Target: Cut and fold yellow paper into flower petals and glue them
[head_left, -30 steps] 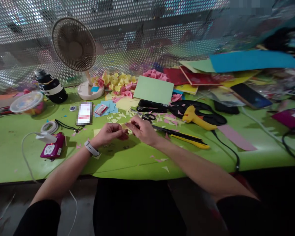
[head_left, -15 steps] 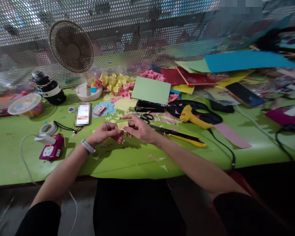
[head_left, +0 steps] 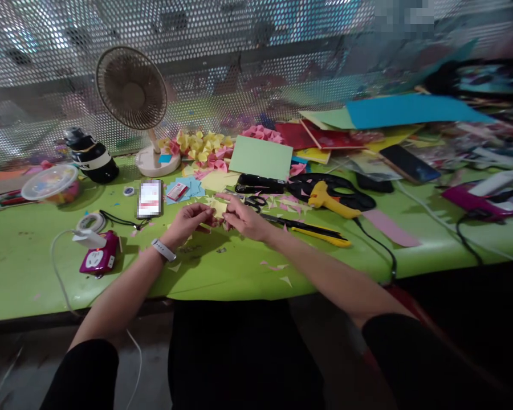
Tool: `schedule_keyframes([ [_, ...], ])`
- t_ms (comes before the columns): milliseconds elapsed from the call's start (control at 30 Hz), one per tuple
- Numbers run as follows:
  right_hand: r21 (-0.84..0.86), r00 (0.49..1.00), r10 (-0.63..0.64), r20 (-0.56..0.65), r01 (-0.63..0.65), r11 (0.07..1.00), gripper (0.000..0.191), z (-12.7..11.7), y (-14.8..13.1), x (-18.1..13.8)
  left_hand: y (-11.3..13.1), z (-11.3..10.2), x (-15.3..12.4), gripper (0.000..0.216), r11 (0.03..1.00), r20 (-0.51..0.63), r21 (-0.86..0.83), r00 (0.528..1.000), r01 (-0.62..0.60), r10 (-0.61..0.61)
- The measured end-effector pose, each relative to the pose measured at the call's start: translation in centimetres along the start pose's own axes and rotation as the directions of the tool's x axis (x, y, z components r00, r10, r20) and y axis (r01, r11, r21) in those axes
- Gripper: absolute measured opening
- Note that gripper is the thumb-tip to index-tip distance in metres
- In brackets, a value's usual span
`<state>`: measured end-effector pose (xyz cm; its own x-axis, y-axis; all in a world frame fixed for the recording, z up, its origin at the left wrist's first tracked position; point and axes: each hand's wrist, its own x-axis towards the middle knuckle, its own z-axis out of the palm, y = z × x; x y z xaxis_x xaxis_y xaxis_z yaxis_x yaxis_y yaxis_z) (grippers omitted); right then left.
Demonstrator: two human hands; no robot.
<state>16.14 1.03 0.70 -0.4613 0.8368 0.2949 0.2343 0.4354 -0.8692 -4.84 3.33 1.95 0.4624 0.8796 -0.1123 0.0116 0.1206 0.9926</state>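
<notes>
A small piece of yellow paper is held up between my two hands, over the green tabletop. My left hand, with a white band on its wrist, pinches the paper's left edge between thumb and fingers. From the other side my right hand grips the right edge, its index finger stretched along the top. Just behind my right hand lie black-handled scissors. Pale yellow and pink paper scraps are scattered around. A yellow and black utility knife lies right of my right hand.
Behind are folded yellow paper pieces, a light green sheet and a black stapler-like tool. A yellow glue gun lies right. Left are a fan, a phone, a purple power adapter and a black bottle.
The yellow paper is raised slightly and more of its face shows between my fingers. The camera view has shifted a little. Both hands keep hold of the paper.
</notes>
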Motion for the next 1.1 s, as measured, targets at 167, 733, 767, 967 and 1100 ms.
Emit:
schedule_keyframes([
  [167,-0.153,0.98,0.172,-0.1,-0.186,0.97,0.044,-3.8,-0.9,0.2,-0.4,-0.1,0.3,0.029,0.997,-0.007,-0.077,1.0,0.025,-0.025],
  [733,-0.932,0.78,0.618,-0.099,-0.291,0.217,0.032,-7.5,0.2,2.9,-1.1,-0.6,0.9,0.018,0.956,0.036,-0.272,0.994,0.111,-0.105],
  [767,-0.933,0.775,0.624,-0.096,-0.289,0.215,0.032,-7.6,0.0,3.1,-1.0,-0.6,0.9,0.017,0.953,0.038,-0.277,0.992,0.127,-0.121],
  [967,-0.896,0.768,0.618,-0.166,-0.379,0.231,0.016,-8.6,-0.7,2.1,-0.4,-0.6,0.6,0.017,0.947,0.055,-0.273,0.985,0.17,-0.161],
  [1100,-0.589,0.767,0.608,-0.207,-0.594,0.548,0.016,-9.2,-0.5,0.8,-0.4,-0.5,0.5,0.014,0.949,0.044,-0.261,0.984,0.177,-0.172],
])
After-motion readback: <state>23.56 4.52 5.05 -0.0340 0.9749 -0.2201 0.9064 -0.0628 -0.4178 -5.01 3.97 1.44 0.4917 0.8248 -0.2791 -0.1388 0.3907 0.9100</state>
